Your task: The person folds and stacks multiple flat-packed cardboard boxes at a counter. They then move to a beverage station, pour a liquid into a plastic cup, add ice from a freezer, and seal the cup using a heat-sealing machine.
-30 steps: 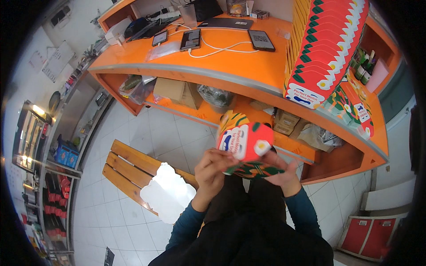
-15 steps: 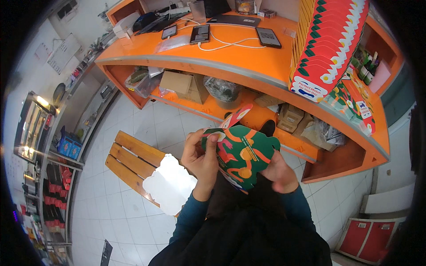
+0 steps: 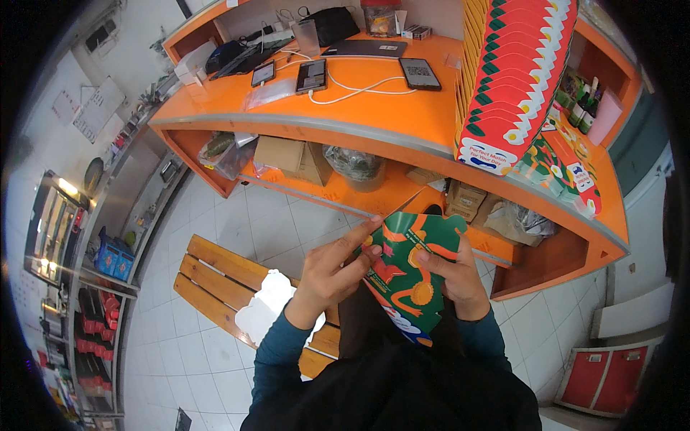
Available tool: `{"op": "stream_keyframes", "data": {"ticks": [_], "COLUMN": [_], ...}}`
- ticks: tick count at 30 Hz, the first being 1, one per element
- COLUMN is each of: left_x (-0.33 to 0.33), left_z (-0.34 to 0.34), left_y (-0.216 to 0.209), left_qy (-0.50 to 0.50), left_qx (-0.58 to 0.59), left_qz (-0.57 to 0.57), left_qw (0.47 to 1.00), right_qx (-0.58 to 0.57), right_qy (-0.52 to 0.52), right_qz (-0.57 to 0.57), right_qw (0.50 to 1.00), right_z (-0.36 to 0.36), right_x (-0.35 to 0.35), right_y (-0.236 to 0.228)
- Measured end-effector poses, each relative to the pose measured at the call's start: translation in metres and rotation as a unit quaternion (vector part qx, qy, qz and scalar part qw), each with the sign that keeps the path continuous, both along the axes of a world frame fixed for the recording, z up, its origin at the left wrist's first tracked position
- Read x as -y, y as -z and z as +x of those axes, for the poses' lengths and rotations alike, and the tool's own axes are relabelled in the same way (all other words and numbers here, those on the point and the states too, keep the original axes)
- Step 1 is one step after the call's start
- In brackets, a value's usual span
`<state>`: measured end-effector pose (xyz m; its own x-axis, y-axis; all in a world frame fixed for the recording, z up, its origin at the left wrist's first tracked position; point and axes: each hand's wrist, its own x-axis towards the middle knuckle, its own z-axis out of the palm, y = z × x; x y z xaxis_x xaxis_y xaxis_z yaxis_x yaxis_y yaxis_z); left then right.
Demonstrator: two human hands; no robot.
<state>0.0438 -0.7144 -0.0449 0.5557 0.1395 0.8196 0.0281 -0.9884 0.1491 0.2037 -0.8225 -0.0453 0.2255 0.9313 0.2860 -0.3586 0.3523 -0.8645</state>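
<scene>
In front of my body I hold a green cardboard food carton [image 3: 424, 305] printed with orange and red shapes. It is tilted and partly folded, with wavy edges. My left hand [image 3: 332, 271] pinches its upper left side between thumb and fingers. My right hand [image 3: 463, 281] grips the right side, thumb on the printed face and the other fingers behind, mostly hidden. Left of me, white cardboard blanks [image 3: 267, 307] with scalloped edges lie on a slatted wooden bench [image 3: 215, 276], partly covered by my left arm. A tall stack of nested red cartons [image 3: 514, 90] leans on the counter.
The orange counter [image 3: 237, 108] curves ahead, with phones [image 3: 419, 74], white cables and a closed laptop [image 3: 365, 48] on it. Flat printed cartons [image 3: 550, 169] lie at its right end. Its lower shelf holds cardboard boxes [image 3: 291, 159] and a lined bin [image 3: 353, 167]. Metal shelving stands left.
My left hand has moved to the carton's upper left edge, and my right thumb now presses its face. The carton has turned more upright, and its red flap is no longer visible. The view has shifted slightly.
</scene>
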Motion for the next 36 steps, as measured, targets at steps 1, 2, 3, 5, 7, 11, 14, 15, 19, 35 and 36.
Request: {"op": "stream_keyframes", "data": {"ticks": [1,2,3,5,7,11,14,15,19,35,36], "left_x": [0.001,0.003,0.007,0.013,0.008,-0.012,-0.012,-0.011,-0.016,-0.040,-0.043], "left_z": [0.003,0.006,0.010,0.019,0.016,0.021,0.026,0.027,0.035,-0.001,-0.002], "left_y": [-0.001,-0.001,-0.001,-0.001,0.002,0.019,0.024,0.026,0.043,0.046,0.047], "left_qy": [-0.007,-0.015,-0.012,-0.005,0.056,0.182,0.160,0.137,0.040,-0.023,-0.046], "left_qx": [-0.003,-0.006,0.006,0.029,0.022,0.089,0.124,0.131,0.110,0.086,0.115], "left_qz": [-0.007,-0.014,-0.053,-0.133,-0.332,-0.607,-0.590,-0.570,-0.360,-0.137,-0.165], "left_qw": [1.000,1.000,0.999,0.991,0.941,0.769,0.782,0.800,0.926,0.987,0.979], "right_qx": [0.004,0.009,0.018,0.037,0.028,0.093,0.030,0.040,0.000,-0.278,-0.248], "right_qy": [-0.012,-0.024,-0.027,-0.031,-0.012,-0.064,-0.070,-0.064,-0.040,-0.113,-0.103], "right_qz": [0.009,0.017,0.018,0.019,0.008,-0.039,-0.061,0.006,0.061,-0.139,-0.158], "right_qw": [1.000,1.000,0.999,0.999,0.999,0.993,0.995,0.997,0.997,0.944,0.950], "right_z": [0.005,0.010,0.016,0.026,0.026,0.034,0.028,0.025,0.047,-0.006,-0.009], "right_x": [-0.002,-0.003,-0.005,-0.007,-0.009,-0.016,-0.017,-0.020,-0.047,-0.070,-0.067], "right_y": [0.001,0.002,0.004,0.008,0.003,0.011,0.020,0.019,0.080,0.053,0.048]}}
